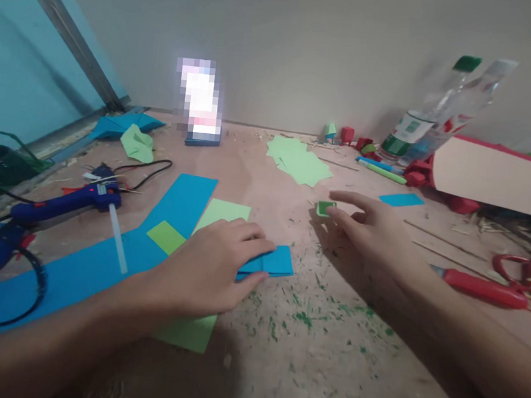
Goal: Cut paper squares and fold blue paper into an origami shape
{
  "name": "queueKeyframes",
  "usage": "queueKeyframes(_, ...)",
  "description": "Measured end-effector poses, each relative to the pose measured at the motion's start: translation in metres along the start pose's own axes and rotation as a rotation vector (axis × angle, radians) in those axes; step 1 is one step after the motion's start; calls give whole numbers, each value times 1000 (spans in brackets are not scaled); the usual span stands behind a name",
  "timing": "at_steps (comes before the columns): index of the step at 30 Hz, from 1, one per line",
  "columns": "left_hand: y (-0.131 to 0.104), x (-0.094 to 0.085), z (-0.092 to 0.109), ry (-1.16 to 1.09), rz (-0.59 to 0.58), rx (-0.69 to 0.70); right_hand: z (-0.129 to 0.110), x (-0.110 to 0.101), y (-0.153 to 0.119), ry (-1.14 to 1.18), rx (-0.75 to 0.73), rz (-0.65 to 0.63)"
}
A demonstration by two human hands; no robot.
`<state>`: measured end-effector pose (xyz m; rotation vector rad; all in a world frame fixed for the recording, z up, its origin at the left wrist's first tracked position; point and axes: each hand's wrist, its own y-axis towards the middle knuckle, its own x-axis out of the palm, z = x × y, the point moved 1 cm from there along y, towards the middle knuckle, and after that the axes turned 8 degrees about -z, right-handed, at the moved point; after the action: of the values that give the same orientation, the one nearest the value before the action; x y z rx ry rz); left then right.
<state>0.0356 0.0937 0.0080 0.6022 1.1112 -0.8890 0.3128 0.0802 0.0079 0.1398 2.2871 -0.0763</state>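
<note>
My left hand (221,263) lies low over the table with its fingers and thumb closed around a folded strip of blue paper (278,261). The strip's right end sticks out beyond the fingertips. Light green paper pieces (189,332) lie partly under this hand. My right hand (361,224) reaches in from the right, thumb and index finger apart. Beside its thumb tip is a small green-and-white block (324,209), like an eraser; the thumb overlaps its right edge. Whether the block is lifted I cannot tell.
A blue glue gun (68,200) with its cord lies left on a large blue paper sheet (75,274). A lit phone (202,102) stands by the wall. Star-edged green papers (300,161), plastic bottles (407,134), a red-handled tool (486,289) and thin sticks (449,240) lie around.
</note>
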Motion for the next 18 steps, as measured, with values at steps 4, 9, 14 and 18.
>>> queueKeyframes(4,-2,-4,-2,65,30,-29,-10,2,-10,41,-163,184)
queueKeyframes(9,-2,-2,-4,8,163,-34,-37,20,-40,316,-101,-81)
queueKeyframes(14,-2,7,6,-160,328,58,-48,38,-52,638,42,-385)
queueKeyframes(18,-4,10,14,-329,359,-22,-42,38,-48,772,134,-550)
